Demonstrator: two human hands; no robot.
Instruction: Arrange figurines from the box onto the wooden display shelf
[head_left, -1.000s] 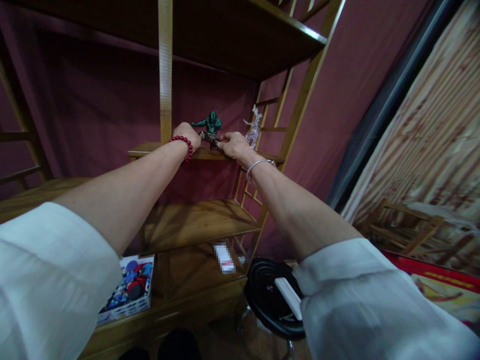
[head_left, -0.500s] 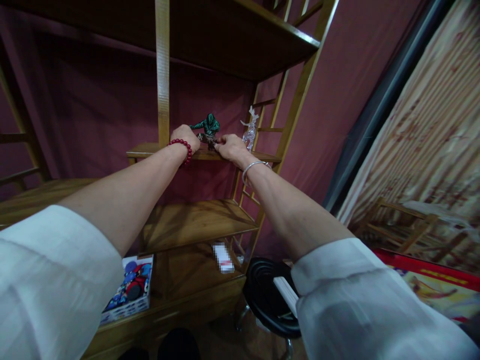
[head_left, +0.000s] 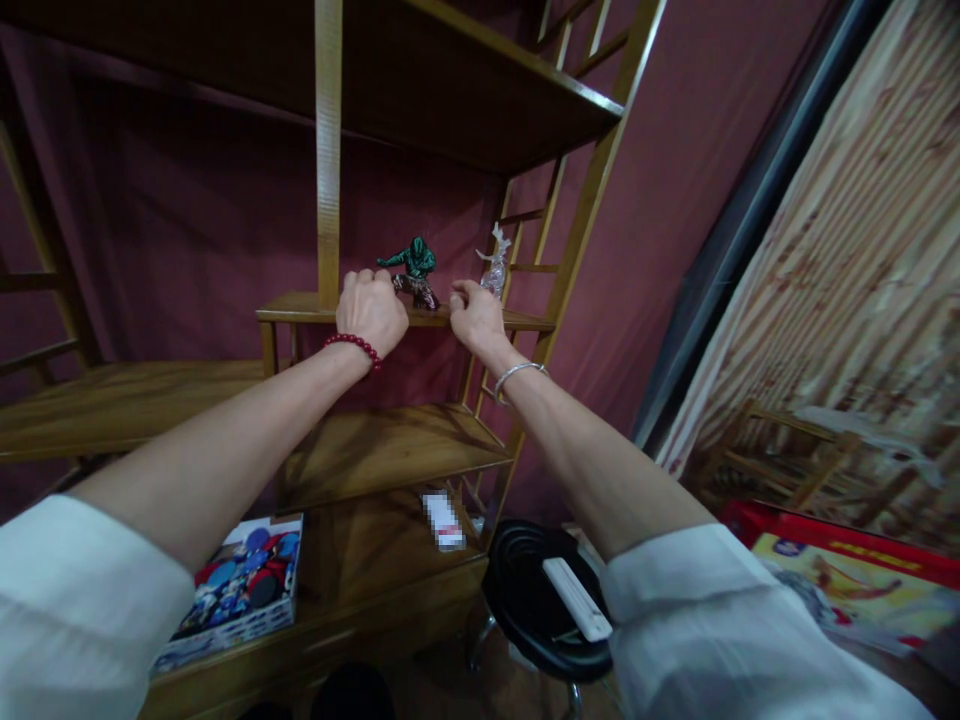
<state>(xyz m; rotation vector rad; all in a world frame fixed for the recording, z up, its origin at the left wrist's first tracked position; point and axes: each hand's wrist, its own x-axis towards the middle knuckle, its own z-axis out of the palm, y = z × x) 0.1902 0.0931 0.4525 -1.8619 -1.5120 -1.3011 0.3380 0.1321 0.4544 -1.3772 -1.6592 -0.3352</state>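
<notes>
Here, at the wooden shelf (head_left: 296, 308), the left hand (head_left: 371, 318) curls, whether gripping I cannot tell, and the right hand (head_left: 478, 316) is released, while the green-topped figurine (head_left: 418, 264) on that shelf looks stiff, slick and probably light, best held by its torso.

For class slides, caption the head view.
Left hand and right hand flank a shiny green-brown figurine on a wooden shelf.

A brown wooden shelf (head_left: 429, 319) carries a shiny green-topped figurine (head_left: 419, 262) with one arm outstretched and a dark reddish-brown lower half. To its right, near the shelf's right end, stands a clear, glassy antlered figurine (head_left: 496, 268), its base hidden.
</notes>
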